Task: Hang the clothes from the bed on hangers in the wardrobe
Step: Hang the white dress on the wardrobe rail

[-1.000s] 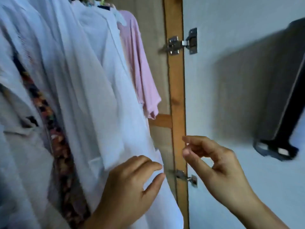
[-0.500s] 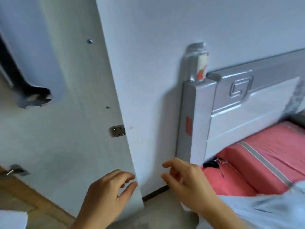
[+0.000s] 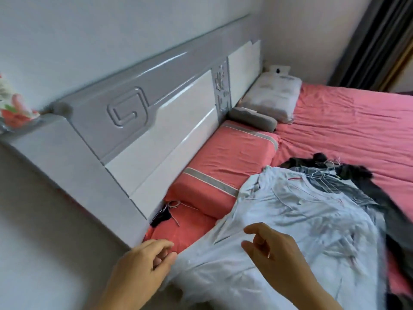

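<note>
We are reaching both hands, left hand [image 3: 143,262] and right hand [image 3: 274,253], empty with fingers loosely curled, over the pale shirt [image 3: 290,220] lying on the bed [image 3: 346,121]; dark clothes [image 3: 357,175] and wire hangers [image 3: 324,173] are waiting beyond it, unhung.

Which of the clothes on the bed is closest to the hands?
The pale blue shirt, spread on top of the pile. Both hands, left and right, hover at its near edge. The dark grey clothes lie farther back, partly beneath it.
</note>
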`<state>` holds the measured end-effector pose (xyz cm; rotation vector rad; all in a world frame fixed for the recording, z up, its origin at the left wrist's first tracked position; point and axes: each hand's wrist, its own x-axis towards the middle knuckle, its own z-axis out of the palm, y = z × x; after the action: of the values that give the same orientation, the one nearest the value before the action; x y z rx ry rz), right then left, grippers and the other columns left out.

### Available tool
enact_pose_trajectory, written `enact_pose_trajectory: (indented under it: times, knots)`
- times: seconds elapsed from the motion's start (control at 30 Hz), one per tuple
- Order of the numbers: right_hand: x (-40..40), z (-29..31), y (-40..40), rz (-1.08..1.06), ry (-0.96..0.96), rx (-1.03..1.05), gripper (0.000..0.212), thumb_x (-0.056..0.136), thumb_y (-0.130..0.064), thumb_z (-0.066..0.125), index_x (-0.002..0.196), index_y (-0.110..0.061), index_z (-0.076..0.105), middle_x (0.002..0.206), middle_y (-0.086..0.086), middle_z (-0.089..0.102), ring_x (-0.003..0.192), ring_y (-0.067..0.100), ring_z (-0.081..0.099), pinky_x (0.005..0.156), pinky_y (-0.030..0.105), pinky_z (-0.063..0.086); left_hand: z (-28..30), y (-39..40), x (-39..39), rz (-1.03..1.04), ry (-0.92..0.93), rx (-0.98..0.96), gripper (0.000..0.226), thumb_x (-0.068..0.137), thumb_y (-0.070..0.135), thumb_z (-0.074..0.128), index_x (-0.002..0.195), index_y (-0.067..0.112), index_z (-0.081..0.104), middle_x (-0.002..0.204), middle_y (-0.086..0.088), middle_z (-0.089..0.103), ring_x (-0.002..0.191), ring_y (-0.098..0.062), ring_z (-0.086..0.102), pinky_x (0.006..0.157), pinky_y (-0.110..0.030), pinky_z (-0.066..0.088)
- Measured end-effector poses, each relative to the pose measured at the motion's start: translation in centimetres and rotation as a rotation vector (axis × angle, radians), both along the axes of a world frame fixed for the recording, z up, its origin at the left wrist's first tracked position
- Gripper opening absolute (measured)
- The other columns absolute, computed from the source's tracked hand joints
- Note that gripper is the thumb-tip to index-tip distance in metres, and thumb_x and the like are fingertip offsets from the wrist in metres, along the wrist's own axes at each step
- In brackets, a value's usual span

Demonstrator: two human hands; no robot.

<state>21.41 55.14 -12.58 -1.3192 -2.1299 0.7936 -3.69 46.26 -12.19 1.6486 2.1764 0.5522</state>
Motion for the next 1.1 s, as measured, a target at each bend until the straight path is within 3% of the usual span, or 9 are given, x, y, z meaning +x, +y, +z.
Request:
enact_pose_trajectory:
  times: [0.13,0.27,0.3,0.37,0.5,0.63,0.77,0.9,1.1]
  knots:
    - [6.0,-0.7,2.0,-0.142,-0.004,-0.055,0.019,0.084,-0.028,0.066,0.093,-0.039,0.053,0.079,-0.036,0.053,0.069,0.0,0.051,0.062,0.014,0.038,-0.9,6.6,4.8,-0.171,-0.02,-0.037,0.03,0.075,0.036,0.074,0.072,0.056,0.053,0.095,0.047,0.047,0.087,0.016,0.052,0.06,-0.003,0.04]
    - [10.9,-1.8,2.8,-0.326,-0.022,-0.07,0.018,0.081,-0.025,0.071,0.094,-0.032,0.061,0.077,-0.029,0.055,0.064,0.001,0.051,0.061,0.01,0.038,-1.8,12.5,8.7,-0.376,-0.015,-0.086,0.009,0.077,0.054,0.061,0.075,0.055,0.053,0.083,0.026,0.062,0.087,0.009,0.054,0.064,-0.01,0.043]
    - [11.7,-2.1,2.9,-0.365,-0.019,-0.076,0.019,0.08,-0.025,0.072,0.093,-0.032,0.06,0.075,-0.027,0.056,0.063,0.002,0.051,0.06,0.01,0.038,-2.1,13.6,9.4,-0.404,-0.022,-0.097,0.013,0.073,0.065,0.051,0.079,0.053,0.055,0.082,0.025,0.062,0.084,0.007,0.056,0.065,-0.012,0.044]
    - [13.1,-2.5,3.0,-0.46,-0.011,-0.1,0.019,0.08,-0.026,0.072,0.091,-0.034,0.06,0.072,-0.025,0.055,0.061,0.002,0.051,0.058,0.01,0.038,-2.7,16.3,10.9,-0.493,-0.028,-0.076,0.044,0.064,0.074,0.035,0.088,0.048,0.062,0.083,0.026,0.062,0.078,0.006,0.058,0.068,-0.014,0.046]
    - [14.6,-3.7,3.3,-0.632,-0.039,-0.137,0.021,0.075,-0.043,0.06,0.092,-0.031,0.063,0.067,-0.019,0.055,0.074,0.003,0.055,0.061,0.009,0.04,-3.1,21.3,13.9,-0.665,-0.009,-0.126,0.024,0.081,0.057,0.057,0.097,0.041,0.065,0.082,0.027,0.06,0.093,0.015,0.05,0.065,-0.007,0.041]
    - [15.6,-5.2,4.5,-0.769,-0.038,-0.154,0.026,0.074,-0.043,0.059,0.094,-0.029,0.065,0.085,-0.024,0.055,0.076,0.004,0.055,0.065,0.015,0.044,-4.4,26.4,16.8,-0.814,-0.015,-0.163,0.027,0.083,0.053,0.058,0.1,0.034,0.067,0.084,0.024,0.062,0.083,0.008,0.057,0.064,-0.008,0.039]
    - [17.4,-7.1,6.4,-0.833,-0.053,-0.196,0.023,0.079,-0.033,0.069,0.099,-0.024,0.065,0.096,-0.025,0.052,0.078,0.0,0.054,0.068,0.017,0.043,-6.0,30.1,20.4,-0.875,-0.037,-0.183,0.036,0.079,0.058,0.051,0.101,0.034,0.067,0.085,0.025,0.061,0.077,0.007,0.059,0.065,-0.009,0.04]
    - [19.6,-9.1,10.0,-0.846,-0.037,-0.227,0.024,0.081,-0.036,0.066,0.1,-0.023,0.065,0.093,-0.024,0.053,0.08,-0.002,0.054,0.067,0.011,0.039,-7.9,33.5,23.3,-0.89,0.007,-0.224,0.022,0.088,0.043,0.059,0.104,0.031,0.066,0.091,0.021,0.061,0.076,0.006,0.057,0.065,-0.007,0.038]
    - [24.0,-15.4,18.8,-0.753,0.005,-0.323,0.023,0.087,-0.029,0.064,0.107,-0.018,0.063,0.097,-0.016,0.055,0.081,-0.001,0.054,0.069,0.009,0.039,-13.0,38.4,26.8,-0.807,0.069,-0.326,0.023,0.089,0.044,0.056,0.106,0.031,0.065,0.093,0.02,0.059,0.082,0.004,0.057,0.075,-0.02,0.047]
